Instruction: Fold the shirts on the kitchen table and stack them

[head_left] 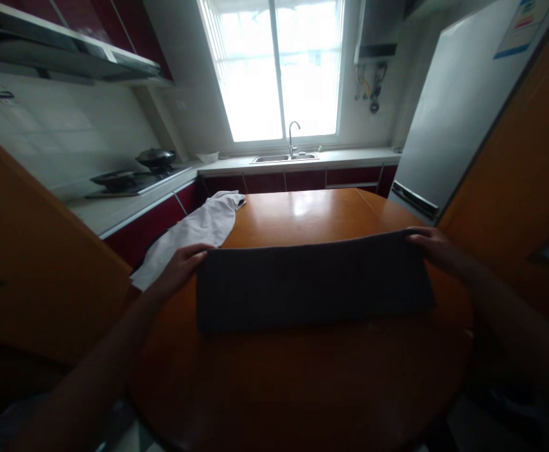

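A dark grey cloth [314,285], long and seemingly folded, is stretched taut between my two hands over the wooden table [302,383]. My left hand [187,263] pinches its upper left corner, thumb and fingers closed on the edge. At the upper right corner my right hand [427,242] grips it in the same way, slightly higher. The cloth hangs down toward me; whether its lower edge touches the tabletop I cannot tell. Just beyond my left hand, a white garment [199,226] lies over the table's left edge.
A counter with a sink [286,158] and faucet [293,135] runs under the window. Pans [155,158] sit on the stove [147,181] at left. A refrigerator [457,107] stands at right. Wooden doors [24,251] flank the near sides.
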